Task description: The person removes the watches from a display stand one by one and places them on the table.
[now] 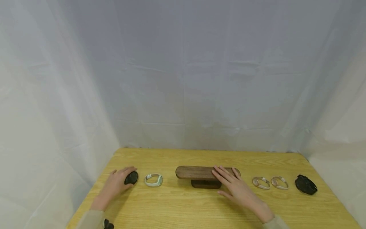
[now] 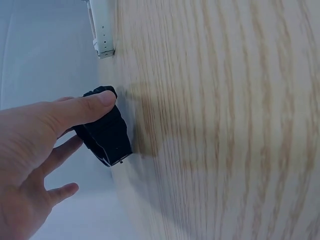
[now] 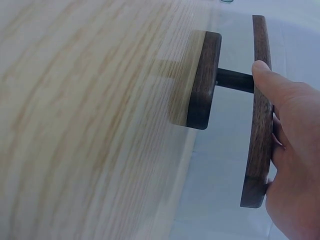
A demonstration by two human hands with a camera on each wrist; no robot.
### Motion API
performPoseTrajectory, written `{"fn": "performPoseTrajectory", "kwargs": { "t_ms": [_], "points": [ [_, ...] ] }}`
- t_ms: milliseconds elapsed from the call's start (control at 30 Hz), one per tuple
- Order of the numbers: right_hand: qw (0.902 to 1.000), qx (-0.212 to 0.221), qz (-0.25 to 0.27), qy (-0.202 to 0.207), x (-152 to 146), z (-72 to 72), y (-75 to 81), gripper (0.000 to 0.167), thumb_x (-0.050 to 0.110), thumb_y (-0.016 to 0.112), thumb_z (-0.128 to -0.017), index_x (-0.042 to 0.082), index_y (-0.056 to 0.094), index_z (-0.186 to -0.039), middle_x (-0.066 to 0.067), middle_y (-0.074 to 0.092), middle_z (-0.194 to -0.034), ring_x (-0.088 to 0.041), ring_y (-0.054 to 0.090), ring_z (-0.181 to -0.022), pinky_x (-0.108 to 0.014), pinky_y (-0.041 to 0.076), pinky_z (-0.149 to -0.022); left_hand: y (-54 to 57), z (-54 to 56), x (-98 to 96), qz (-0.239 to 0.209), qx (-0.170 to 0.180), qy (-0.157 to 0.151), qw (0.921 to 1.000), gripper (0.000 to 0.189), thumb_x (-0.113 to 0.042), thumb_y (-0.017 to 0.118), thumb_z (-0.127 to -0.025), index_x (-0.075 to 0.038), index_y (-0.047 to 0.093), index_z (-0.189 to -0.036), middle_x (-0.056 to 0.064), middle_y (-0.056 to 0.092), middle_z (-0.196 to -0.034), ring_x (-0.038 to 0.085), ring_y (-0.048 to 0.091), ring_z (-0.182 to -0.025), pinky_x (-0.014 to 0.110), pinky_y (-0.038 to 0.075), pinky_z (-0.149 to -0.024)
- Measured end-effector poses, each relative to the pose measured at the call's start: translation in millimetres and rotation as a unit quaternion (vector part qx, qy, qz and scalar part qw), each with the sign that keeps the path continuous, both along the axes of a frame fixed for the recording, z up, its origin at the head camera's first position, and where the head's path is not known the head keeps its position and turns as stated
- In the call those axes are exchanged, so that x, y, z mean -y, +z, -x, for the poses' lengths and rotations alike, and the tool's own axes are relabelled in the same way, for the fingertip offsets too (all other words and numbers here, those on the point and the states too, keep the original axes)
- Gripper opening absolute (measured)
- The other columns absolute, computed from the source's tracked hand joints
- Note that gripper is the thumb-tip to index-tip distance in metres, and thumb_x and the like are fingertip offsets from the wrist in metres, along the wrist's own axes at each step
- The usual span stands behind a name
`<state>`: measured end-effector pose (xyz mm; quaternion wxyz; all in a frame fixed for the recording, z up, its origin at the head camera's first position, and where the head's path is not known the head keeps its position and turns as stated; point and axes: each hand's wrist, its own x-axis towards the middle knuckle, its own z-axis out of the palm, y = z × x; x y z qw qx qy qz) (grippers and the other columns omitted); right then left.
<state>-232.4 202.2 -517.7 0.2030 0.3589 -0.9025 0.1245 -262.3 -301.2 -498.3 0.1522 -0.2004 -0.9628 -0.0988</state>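
Observation:
My left hand (image 1: 114, 185) pinches a black wristwatch (image 1: 131, 178) at the left of the table; in the left wrist view its thumb lies over the dark strap (image 2: 107, 132), other fingers behind. A pale green-white watch (image 1: 154, 180) lies just right of it. My right hand (image 1: 238, 189) rests with extended fingers on the top bar of a dark wooden T-shaped stand (image 1: 194, 172). In the right wrist view the thumb overlaps the bar (image 3: 257, 140), and a short black post joins it to the base (image 3: 204, 82). No watch hangs on the bar.
To the right of the stand lie two slim watches with light straps, one (image 1: 261, 183) beside the other (image 1: 280, 183). Farther right is another black watch (image 1: 306, 184). White sheeting (image 1: 183, 95) hangs behind and beside the wooden table (image 1: 160, 210).

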Motion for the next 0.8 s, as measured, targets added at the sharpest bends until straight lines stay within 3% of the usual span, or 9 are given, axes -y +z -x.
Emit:
{"fn": "performPoseTrajectory", "kwargs": {
  "t_ms": [267, 433, 567, 667, 800],
  "points": [
    [1.0, 0.001, -0.001, -0.001, 0.5, 0.5, -0.7, 0.085, 0.031, 0.082, -0.085, 0.013, 0.04, -0.157, -0.011, 0.039, -0.161, -0.028, 0.037, -0.148, -0.036, -0.01, -0.125, -1.6, -0.6, -2.2, -0.012, 0.025, -0.008, 0.9996, 0.066, -0.012, 0.09, -0.073, -0.004, 0.063, -0.133, 0.022, 0.063, -0.134, 0.04, 0.065, -0.115, 0.075, 0.041, -0.097],
    [1.0, 0.001, -0.002, 0.001, 0.5, 0.9, -0.7, 0.085, 0.031, 0.082, -0.085, 0.013, 0.04, -0.156, -0.011, 0.039, -0.161, -0.029, 0.037, -0.147, -0.033, -0.013, -0.123, -3.6, -0.5, -1.9, -0.018, 0.018, -0.016, 0.9995, 0.067, -0.01, 0.09, -0.072, -0.003, 0.063, -0.133, 0.023, 0.063, -0.134, 0.041, 0.065, -0.115, 0.075, 0.041, -0.097],
    [1.0, 0.003, -0.001, 0.0, 0.2, 1.0, -0.7, 0.084, 0.032, 0.082, -0.085, 0.013, 0.04, -0.156, -0.01, 0.039, -0.161, -0.028, 0.037, -0.147, -0.051, 0.009, -0.127, -4.8, -0.8, -1.0, -0.021, 0.015, -0.015, 0.9996, 0.067, -0.008, 0.089, -0.072, -0.002, 0.063, -0.133, 0.024, 0.062, -0.135, 0.041, 0.064, -0.116, 0.075, 0.041, -0.097],
    [1.0, 0.004, -0.003, 0.0, -0.2, 1.3, -0.8, 0.084, 0.032, 0.081, -0.086, 0.012, 0.04, -0.156, -0.01, 0.039, -0.161, -0.028, 0.038, -0.147, -0.065, 0.027, -0.117, -3.7, -1.4, -1.1, -0.023, 0.023, -0.011, 0.9994, 0.067, -0.005, 0.089, -0.072, -0.002, 0.062, -0.133, 0.024, 0.062, -0.136, 0.042, 0.063, -0.117, 0.075, 0.041, -0.097],
    [1.0, 0.008, -0.002, 0.003, -0.8, 2.0, -1.1, 0.084, 0.032, 0.081, -0.086, 0.012, 0.04, -0.157, -0.008, 0.036, -0.163, -0.029, 0.037, -0.147, -0.068, 0.031, -0.113, -1.4, -1.9, -2.3, -0.022, 0.042, -0.01, 0.9988, 0.067, -0.002, 0.087, -0.074, -0.002, 0.06, -0.135, 0.024, 0.06, -0.138, 0.042, 0.063, -0.118, 0.076, 0.04, -0.097]
  ]
}}
